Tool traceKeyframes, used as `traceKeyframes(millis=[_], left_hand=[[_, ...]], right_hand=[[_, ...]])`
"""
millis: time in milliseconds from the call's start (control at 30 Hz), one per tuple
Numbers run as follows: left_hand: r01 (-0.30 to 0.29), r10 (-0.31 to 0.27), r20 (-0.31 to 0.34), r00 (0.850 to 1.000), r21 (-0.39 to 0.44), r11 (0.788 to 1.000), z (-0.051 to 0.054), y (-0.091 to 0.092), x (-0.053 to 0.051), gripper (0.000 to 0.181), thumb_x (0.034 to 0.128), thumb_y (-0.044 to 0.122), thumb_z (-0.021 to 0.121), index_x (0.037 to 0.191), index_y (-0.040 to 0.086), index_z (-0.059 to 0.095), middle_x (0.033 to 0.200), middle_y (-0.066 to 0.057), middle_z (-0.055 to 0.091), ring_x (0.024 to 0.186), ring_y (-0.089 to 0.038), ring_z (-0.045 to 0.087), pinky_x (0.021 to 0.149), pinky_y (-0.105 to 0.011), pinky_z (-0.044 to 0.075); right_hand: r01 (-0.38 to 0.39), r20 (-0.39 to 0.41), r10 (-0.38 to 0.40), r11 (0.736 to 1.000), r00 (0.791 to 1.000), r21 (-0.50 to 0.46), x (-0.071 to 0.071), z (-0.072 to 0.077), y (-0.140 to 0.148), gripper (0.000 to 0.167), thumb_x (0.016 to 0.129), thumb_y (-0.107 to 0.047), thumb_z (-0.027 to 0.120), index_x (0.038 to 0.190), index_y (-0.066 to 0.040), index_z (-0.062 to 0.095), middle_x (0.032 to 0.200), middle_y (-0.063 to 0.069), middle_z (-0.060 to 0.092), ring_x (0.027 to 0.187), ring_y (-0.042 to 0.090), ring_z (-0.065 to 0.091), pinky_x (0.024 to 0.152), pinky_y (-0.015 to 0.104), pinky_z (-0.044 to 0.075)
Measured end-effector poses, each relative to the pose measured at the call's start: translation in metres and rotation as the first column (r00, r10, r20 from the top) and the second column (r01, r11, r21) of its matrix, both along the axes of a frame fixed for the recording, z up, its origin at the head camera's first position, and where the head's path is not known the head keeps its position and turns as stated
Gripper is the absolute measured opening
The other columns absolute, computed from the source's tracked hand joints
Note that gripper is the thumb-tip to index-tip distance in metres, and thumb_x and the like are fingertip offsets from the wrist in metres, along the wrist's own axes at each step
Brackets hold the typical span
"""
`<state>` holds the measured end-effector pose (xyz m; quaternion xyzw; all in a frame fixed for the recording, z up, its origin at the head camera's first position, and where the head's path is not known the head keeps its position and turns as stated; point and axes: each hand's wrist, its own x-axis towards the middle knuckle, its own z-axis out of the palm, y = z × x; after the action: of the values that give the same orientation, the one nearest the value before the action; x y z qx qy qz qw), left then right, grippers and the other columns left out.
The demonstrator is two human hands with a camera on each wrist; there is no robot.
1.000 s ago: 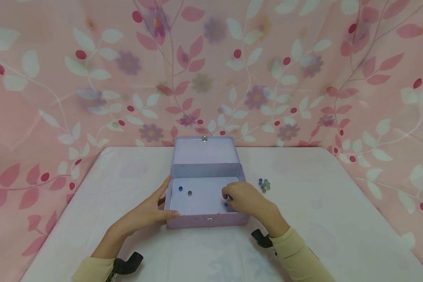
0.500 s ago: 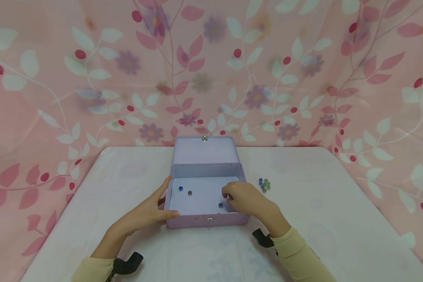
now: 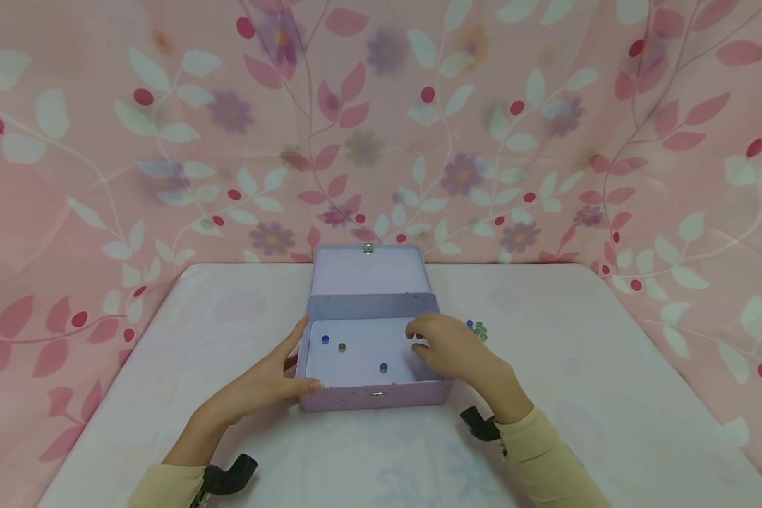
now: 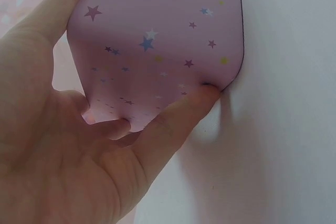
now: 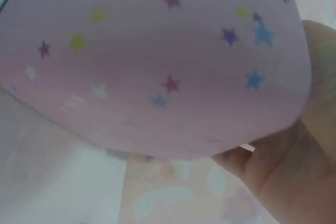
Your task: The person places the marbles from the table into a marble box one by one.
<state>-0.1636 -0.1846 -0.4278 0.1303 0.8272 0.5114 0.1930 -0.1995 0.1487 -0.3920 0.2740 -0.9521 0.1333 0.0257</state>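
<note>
1. Head view: star-print box (image 3: 339, 400) sits on the bench (image 3: 565, 416), between both hands, lid (image 3: 370, 273) tipped back at far side.
2. Long axis runs left-right; front clasp (image 3: 377, 395) faces the person.
3. Left hand (image 3: 269, 379) grasps the left end, thumb at near corner; probably steadying it.
4. Right hand (image 3: 458, 349) over right side, fingers loosely bent, nothing visibly held.
5. Three marbles (image 3: 384, 367) lie apart inside; marble cluster (image 3: 479, 331) sits just right, likely for easy reach.

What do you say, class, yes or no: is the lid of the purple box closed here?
No, the lid stands raised at the back of the purple box, leaving a blue marble visible inside.
</note>
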Motion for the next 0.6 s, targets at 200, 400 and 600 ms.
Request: traceKeyframes(millis=[200,400,600], left_hand=[[0.000,0.000,-0.001,1.000,0.000,1.000,0.000,0.000,0.000,0.114,0.0840,0.037,0.078,0.158,0.039,-0.008,0.169,-0.006,-0.003,0.151,-0.047,0.015,0.113,-0.069,0.027],[-0.006,0.006,0.002,1.000,-0.006,1.000,0.001,0.000,0.001,0.114,0.0836,0.037,0.079,0.158,0.039,-0.008,0.169,-0.007,-0.002,0.151,-0.046,0.016,0.113,-0.067,0.027],[-0.005,0.005,-0.005,1.000,-0.009,1.000,0.000,0.000,0.001,0.114,0.0837,0.038,0.078,0.158,0.039,-0.008,0.169,-0.006,-0.002,0.152,-0.045,0.016,0.114,-0.067,0.027]], right_hand=[[0.002,-0.045,-0.005,0.997,0.999,-0.076,-0.002,0.009,0.011,0.016,0.088,-0.009,0.073,0.103,-0.011,0.072,0.098,-0.001,0.070,0.091,0.015,0.064,0.080,0.033,0.055],[0.037,-0.057,-0.044,0.991,0.997,-0.128,-0.007,0.016,0.025,0.013,0.089,-0.008,0.070,0.101,-0.013,0.072,0.095,-0.004,0.068,0.090,0.015,0.063,0.081,0.035,0.055],[0.084,-0.072,-0.096,0.985,0.993,-0.154,-0.014,0.020,0.044,0.014,0.090,-0.006,0.067,0.103,-0.009,0.073,0.096,0.001,0.070,0.091,0.020,0.066,0.084,0.042,0.055]])
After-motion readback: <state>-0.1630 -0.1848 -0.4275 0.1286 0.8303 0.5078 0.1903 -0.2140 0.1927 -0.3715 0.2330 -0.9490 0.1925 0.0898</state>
